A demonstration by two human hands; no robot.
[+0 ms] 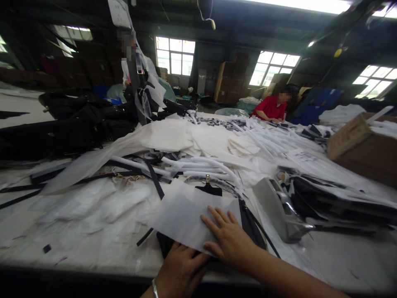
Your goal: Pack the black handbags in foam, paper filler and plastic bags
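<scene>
A sheet of white, slightly see-through paper (pixel 182 211) lies tilted over a black bag (pixel 252 225) at the table's near edge. The bag's black tab with a gold-coloured metal fitting (pixel 208 179) shows beyond the sheet, beside a wrapped curved handle (pixel 228 187). My right hand (pixel 228 238) rests on the sheet with its fingers spread. At the bag's near edge, my left hand (pixel 182 267) has its fingers bent around the edge by the sheet's lower border; its fingertips are partly hidden. A silvery bracelet is on the left wrist.
A grey tape dispenser (pixel 281 211) stands to the right, beside wrapped black bags (pixel 338 198) and a cardboard box (pixel 366 145). Beyond lie paper sheets (pixel 169 134) and white tubes (pixel 201 165). Black bags (pixel 52 132) are piled left. A person in red (pixel 271 108) sits across the table.
</scene>
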